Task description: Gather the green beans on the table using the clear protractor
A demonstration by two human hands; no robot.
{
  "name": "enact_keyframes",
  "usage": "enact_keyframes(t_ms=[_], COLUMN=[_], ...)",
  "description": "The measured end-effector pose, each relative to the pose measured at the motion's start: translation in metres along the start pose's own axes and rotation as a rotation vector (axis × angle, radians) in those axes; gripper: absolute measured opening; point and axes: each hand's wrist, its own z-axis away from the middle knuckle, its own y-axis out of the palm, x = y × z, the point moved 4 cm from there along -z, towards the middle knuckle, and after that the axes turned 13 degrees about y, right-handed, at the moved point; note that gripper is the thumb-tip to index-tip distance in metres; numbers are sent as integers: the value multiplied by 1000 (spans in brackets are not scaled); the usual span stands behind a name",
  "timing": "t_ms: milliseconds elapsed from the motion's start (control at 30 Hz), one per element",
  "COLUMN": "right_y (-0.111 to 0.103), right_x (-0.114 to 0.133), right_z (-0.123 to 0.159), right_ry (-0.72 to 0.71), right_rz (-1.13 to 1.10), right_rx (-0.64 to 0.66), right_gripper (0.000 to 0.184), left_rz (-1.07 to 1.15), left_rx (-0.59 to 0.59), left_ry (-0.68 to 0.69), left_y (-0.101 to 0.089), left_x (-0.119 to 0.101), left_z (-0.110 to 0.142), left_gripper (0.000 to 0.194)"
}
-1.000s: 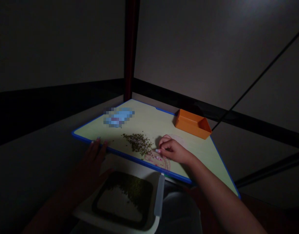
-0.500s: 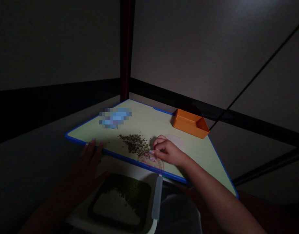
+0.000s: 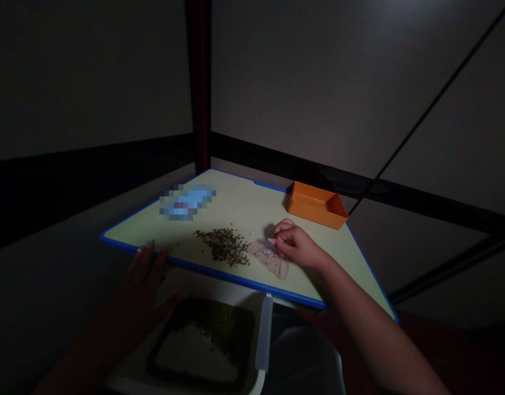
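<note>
My right hand is closed in a pinch above the pale board. What the fingertips hold, if anything, is hidden. Just below them lies a thin, curved, pink-patterned piece, partly covered by the hand. To its left is a loose pile of small dark greenish-brown bits. In shadow, my left hand rests with spread fingers at the board's blue front edge. Below the board, a light-rimmed container holds more dark greenish bits, heaped towards its far right side.
An orange open box stands at the board's far right edge. A blurred-out light blue item lies at the back left. Walls close in behind the board, with a dark red post at the corner.
My right hand has moved right and slightly away, and the pink-patterned piece has shifted with it, farther from the pile. My left hand stays at the edge. The view has turned slightly.
</note>
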Motion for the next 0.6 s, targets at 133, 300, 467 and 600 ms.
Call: enact_keyframes(t_ms=[133,300,467,600], right_y=[-1,1,3,-1], right_x=[-2,0,6,8], right_z=[3,3,4,6], right_ry=[-27,-42,-79,-69], right_rz=[3,22,2,-15], right_rx=[114,146,191,165], right_gripper=[36,35,37,36], left_rz=[8,-6,-17,-21], left_rx=[12,10,-10,-10], left_ry=[-17,-20,6,17], left_y=[2,0,-3,-3], left_x=[0,0,-2,-3], left_z=[0,1,0,0], left_gripper=[84,84,82,82])
